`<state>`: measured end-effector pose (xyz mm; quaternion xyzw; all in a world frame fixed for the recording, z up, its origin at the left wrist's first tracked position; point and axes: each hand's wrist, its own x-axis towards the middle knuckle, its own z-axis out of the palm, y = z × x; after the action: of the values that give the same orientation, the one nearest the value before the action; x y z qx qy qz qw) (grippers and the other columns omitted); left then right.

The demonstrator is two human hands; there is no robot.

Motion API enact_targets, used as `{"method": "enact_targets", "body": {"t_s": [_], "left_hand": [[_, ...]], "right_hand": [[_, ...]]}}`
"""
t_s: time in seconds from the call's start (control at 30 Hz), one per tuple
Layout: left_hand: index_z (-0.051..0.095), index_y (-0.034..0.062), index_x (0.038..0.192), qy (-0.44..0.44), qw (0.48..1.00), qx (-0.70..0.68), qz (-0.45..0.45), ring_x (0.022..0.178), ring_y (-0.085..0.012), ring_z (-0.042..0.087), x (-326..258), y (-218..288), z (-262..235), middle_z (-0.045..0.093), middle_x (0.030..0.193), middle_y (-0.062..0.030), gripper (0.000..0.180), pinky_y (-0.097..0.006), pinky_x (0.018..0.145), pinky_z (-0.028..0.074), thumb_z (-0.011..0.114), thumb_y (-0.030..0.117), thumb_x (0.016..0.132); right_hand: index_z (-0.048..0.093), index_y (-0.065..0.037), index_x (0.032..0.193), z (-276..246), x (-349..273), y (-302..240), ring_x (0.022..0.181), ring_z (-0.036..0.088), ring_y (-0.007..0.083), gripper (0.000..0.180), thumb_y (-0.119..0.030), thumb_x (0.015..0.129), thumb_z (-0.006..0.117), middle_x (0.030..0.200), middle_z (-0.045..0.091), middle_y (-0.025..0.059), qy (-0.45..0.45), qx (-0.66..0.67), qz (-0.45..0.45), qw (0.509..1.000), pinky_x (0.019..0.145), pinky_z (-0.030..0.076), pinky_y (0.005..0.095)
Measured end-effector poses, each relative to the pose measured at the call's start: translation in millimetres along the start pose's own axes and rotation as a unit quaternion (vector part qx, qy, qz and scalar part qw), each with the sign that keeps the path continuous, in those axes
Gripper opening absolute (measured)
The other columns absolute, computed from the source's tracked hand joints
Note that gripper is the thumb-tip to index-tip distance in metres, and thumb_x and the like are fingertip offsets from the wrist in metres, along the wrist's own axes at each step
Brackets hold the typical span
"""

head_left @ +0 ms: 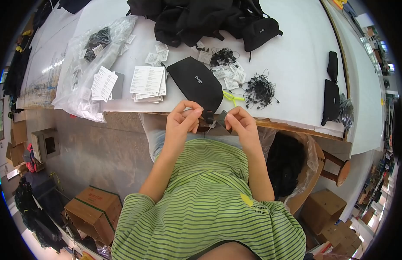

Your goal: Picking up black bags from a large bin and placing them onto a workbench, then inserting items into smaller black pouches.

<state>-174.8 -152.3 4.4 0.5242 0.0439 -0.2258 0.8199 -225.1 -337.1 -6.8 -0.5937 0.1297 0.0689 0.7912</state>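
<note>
A black zip pouch with a small pale print lies at the table's front edge. Its short black loop hangs over the edge, between my hands. Beside that loop, my left hand is closed in a pinch; whatever its fingertips hold is too small to make out. My right hand pinches a small dark hang tag just right of the loop. Yellow-green snips rest behind my right hand, next to a heap of black tag strings.
Stacked white cards and fanned cards sit left of the pouch, near a clear plastic bag. Black pouches pile up at the back. More black pouches lie far right. A wooden stool stands below the table.
</note>
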Motion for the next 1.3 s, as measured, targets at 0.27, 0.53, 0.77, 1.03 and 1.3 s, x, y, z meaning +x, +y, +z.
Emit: {"method": "enact_targets", "body": {"t_s": [0.27,0.53,0.77,1.03,1.3], "left_hand": [[0.062,0.0014,0.093,-0.007,0.994,0.111,-0.022,0.051,0.0013,0.033,-6.0,4.6,12.6,0.045,0.057,0.0088,0.010,-0.018,0.048,0.022,0.065,0.009,0.087],[0.062,0.0010,0.090,-0.066,0.981,0.182,0.002,0.053,0.0022,0.031,-5.7,-3.7,11.3,0.044,0.059,0.0097,0.010,-0.018,0.050,0.022,0.066,0.009,0.086],[0.061,0.0016,0.087,-0.086,0.983,0.160,-0.027,0.053,0.0017,0.029,-4.5,-8.3,10.2,0.040,0.058,0.0100,0.008,-0.019,0.050,0.021,0.066,0.009,0.086],[0.061,0.0025,0.085,-0.091,0.982,0.160,-0.038,0.052,0.0016,0.029,-3.4,-8.2,8.5,0.040,0.057,0.0101,0.009,-0.019,0.050,0.021,0.066,0.009,0.085],[0.059,0.0032,0.085,-0.101,0.983,0.136,-0.069,0.054,0.0017,0.032,-2.4,-7.6,5.6,0.044,0.058,0.0096,0.009,-0.019,0.051,0.022,0.066,0.010,0.085]], "right_hand": [[0.055,-0.005,0.098,-2.8,-3.9,-2.1,0.071,0.050,0.0064,0.011,-0.014,0.094,0.057,0.080,0.061,0.0026,-0.031,0.061,-0.001,0.998,0.064,0.039,0.0189],[0.053,-0.005,0.096,-1.8,-4.2,3.8,0.071,0.054,0.0079,0.009,-0.009,0.092,0.059,0.083,0.065,0.0080,-0.042,0.084,-0.024,0.995,0.066,0.043,0.0202],[0.055,-0.005,0.092,0.0,-4.1,10.8,0.072,0.055,0.0082,0.010,-0.009,0.089,0.063,0.081,0.063,0.0053,-0.036,0.109,-0.017,0.993,0.066,0.043,0.0215],[0.054,-0.004,0.095,0.1,-2.4,13.5,0.073,0.054,0.0090,0.012,-0.012,0.090,0.062,0.083,0.060,0.0047,-0.022,0.090,-0.009,0.996,0.067,0.043,0.0222],[0.057,-0.002,0.114,0.9,-0.7,10.8,0.075,0.056,0.0086,0.022,-0.011,0.093,0.056,0.085,0.062,0.0045,-0.031,0.082,-0.033,0.996,0.069,0.044,0.0220]]}}
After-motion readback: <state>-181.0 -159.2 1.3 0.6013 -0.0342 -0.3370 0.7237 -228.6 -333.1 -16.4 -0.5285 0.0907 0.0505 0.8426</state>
